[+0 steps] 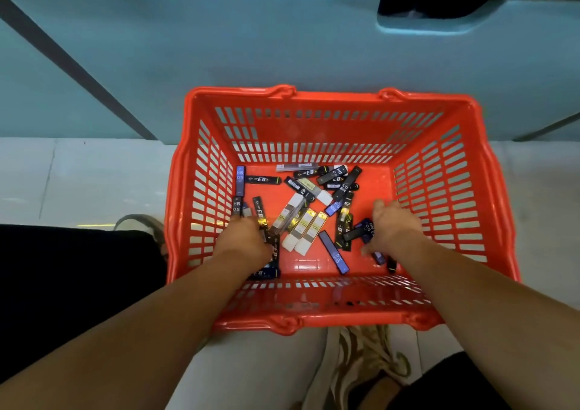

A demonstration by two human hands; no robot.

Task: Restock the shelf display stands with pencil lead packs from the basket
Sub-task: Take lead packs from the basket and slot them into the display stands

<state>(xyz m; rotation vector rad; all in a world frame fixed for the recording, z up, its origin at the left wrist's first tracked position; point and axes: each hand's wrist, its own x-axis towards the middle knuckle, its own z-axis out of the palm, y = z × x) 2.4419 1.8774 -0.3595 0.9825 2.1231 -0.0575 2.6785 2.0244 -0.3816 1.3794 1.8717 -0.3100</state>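
Head-worn, straight down (near basket (339, 96))

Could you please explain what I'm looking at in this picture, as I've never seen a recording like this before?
There is no machine here: a person wears one camera on the head, looking down, so the two bare arms reaching in from below are their own. The left hand and right hand are both down inside a red plastic basket that stands on a pale floor, in front of a light blue shelf base. Scattered on its bottom are slim pencil lead packs, some black, some blue, some white and yellow. Each hand lies over a few packs, but the backs of the hands hide what is underneath, so I cannot tell whether anything is gripped yet.
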